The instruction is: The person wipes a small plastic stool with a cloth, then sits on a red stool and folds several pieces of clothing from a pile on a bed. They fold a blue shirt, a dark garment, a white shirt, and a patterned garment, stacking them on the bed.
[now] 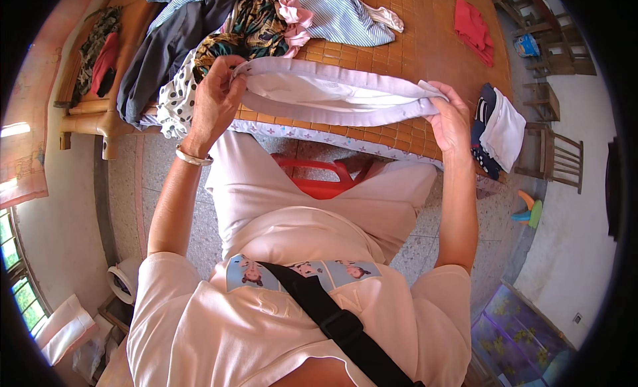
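A pale lavender garment with a wide waistband [339,116] and a white inside hangs stretched between my hands, over the near edge of the bed. My left hand [216,94] pinches one end of the waistband, beside the heap of clothes. At the opposite end, my right hand [450,120] grips the band between thumb and fingers. The waistband is pulled into a long, narrow oval, its opening turned toward me. Whether the garment is trousers, shorts or a skirt cannot be told, as its lower part is hidden.
A brown bamboo mat [425,34] covers the bed. Mixed clothes [256,28] are heaped at its left, with a striped garment [345,18] alongside. Red cloth [473,31] lies far right, and folded clothes [502,131] sit at the right edge. Beyond stands a wooden chair [558,157].
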The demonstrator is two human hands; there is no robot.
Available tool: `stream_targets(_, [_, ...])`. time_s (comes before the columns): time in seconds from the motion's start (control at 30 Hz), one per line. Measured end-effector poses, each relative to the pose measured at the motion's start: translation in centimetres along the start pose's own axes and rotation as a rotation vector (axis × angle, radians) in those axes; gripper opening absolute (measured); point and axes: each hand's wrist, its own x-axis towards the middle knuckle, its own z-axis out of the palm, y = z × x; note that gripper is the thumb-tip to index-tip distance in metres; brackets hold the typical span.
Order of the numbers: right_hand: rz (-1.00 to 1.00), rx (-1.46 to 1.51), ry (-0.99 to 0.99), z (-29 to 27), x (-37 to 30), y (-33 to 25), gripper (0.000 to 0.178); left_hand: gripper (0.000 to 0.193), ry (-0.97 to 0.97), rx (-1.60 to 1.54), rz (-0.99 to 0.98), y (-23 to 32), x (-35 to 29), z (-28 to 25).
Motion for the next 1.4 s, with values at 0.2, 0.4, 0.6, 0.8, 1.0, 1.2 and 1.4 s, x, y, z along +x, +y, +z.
stream_targets(0.2, [0.114, -0.176, 0.091, 0.0, 1.8, -0.2, 0.016, 0.035, -0.153, 0.075, 0.476, 0.2, 0.3, -0.1])
stream_targets(0.4, [-0.068, -0.118, 0.144, 0.1, 3.8, 2.5, 0.019, 0.042, -0.32, 0.227, 0.421, -0.4, 0.4, 0.6])
stream_targets(0.6, [-0.516, -0.837, 0.249, 1.0, 4.0, 5.8, 0.041, 0.062, -0.277, 0.409, 0.346, -1.0, -0.1, 2.9])
stream_targets(0.8, [-0.552, -1.148, -0.411, 4.6, 2.6, 9.2, 0.026, 0.073, -0.293, 0.39, 0.361, -1.4, -0.2, 4.8])
stream_targets(1.0, [-0.785, -1.344, -0.474, 5.1, 4.3, 12.7, 0.039, 0.074, -0.314, 0.349, 0.277, -1.3, -0.2, 5.1])
stream_targets(1.2, [-0.975, -1.28, -0.373, 2.4, 1.4, 11.0, 0.02, 0.073, -0.259, 0.407, 0.27, -4.2, -0.3, 4.8])
stream_targets(1.4, [-0.974, -1.32, -0.344, -0.5, -1.3, 11.1, 0.014, 0.068, -0.265, 0.405, 0.184, -5.6, -0.8, 5.9])
